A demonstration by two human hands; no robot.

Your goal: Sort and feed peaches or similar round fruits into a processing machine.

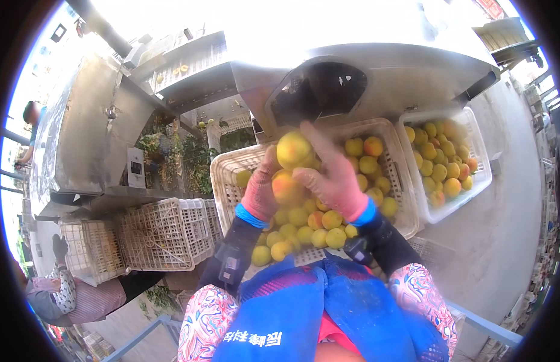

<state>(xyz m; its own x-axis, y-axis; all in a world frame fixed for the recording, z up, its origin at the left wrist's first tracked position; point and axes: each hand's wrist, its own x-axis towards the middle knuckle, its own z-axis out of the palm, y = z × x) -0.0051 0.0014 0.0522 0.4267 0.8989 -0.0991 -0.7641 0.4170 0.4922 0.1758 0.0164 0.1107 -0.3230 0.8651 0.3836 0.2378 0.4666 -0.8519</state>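
My left hand [260,192] and my right hand [336,181], in pink gloves with blue cuffs, are raised over a white plastic crate [226,192]. Between them they hold yellow peaches with a red blush. An upper peach [293,149] rests between the fingers, and a lower peach [285,184] sits below it, under my right thumb. Blur and the gloves hide whether more fruit is in the grip. Loose peaches [332,219] lie in the crate under and beyond my hands. My forearms cover part of the crate's near side.
To the right, a second white crate [487,174] holds many peaches. A metal machine with a dark opening [323,86] stands ahead. Slatted crates [157,235] stand at left near another person [76,294]. Leafy debris [198,158] lies under the metalwork. A blue rail [483,323] crosses lower right.
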